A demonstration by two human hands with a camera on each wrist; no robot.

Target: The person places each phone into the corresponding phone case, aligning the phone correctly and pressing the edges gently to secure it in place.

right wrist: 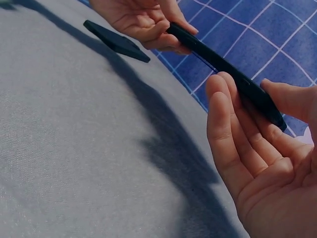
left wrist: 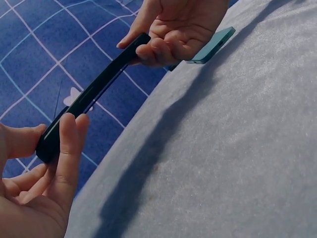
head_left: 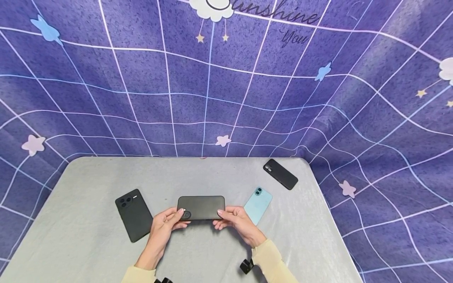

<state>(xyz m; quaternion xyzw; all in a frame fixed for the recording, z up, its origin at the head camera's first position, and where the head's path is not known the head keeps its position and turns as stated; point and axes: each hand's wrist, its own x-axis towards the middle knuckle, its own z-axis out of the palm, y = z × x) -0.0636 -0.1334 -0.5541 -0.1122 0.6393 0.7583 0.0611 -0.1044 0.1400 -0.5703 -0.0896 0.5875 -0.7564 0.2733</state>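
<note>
Both hands hold a black smartphone (head_left: 201,207) sideways above the table, its back and camera corner turned up in the head view. My left hand (head_left: 164,226) pinches the camera end, thumb on top and fingers underneath. At the other end, my right hand (head_left: 240,222) grips it the same way. Seen edge-on in the left wrist view, the smartphone (left wrist: 94,94) has a thin lighter line along its underside; whether a case covers it I cannot tell. A light blue phone (head_left: 259,204) lies just beyond the right hand, partly hidden by it.
A larger black phone (head_left: 135,216) with a square camera block lies left of the left hand. Another black phone or case (head_left: 280,174) is near the table's back right corner. The grey cloth-covered table (head_left: 88,236) meets a purple gridded curtain (head_left: 134,86) behind and at the sides.
</note>
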